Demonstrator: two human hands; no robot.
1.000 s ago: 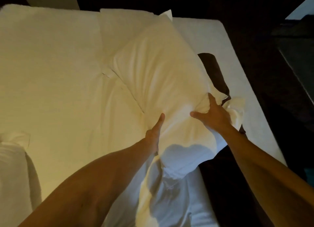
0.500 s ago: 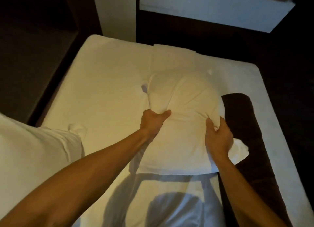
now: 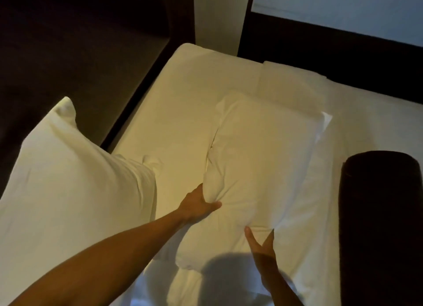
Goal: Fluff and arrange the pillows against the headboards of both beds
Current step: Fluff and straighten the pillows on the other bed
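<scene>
Gripping a pillow that lies lengthwise on the bed

The pillow (image 3: 263, 166) is laid flat on the bed (image 3: 183, 104), with its long axis running away from the person toward the far end, where a folded white layer (image 3: 295, 81) is partly covered by it. Its left edge is bunched inside the left hand (image 3: 196, 205), whose thumb and fingers are closed around the fabric. The right hand (image 3: 263, 248) is seen with fingers spread, only the tips resting on the near part of the pillow, so nothing is pinched by it. The left hand is judged nearer to the pillow's middle, so any turn would probably be led from that side. A second pillow (image 3: 68, 179) stands at the left. A dark bolster (image 3: 380, 214) lies at the right.
</scene>
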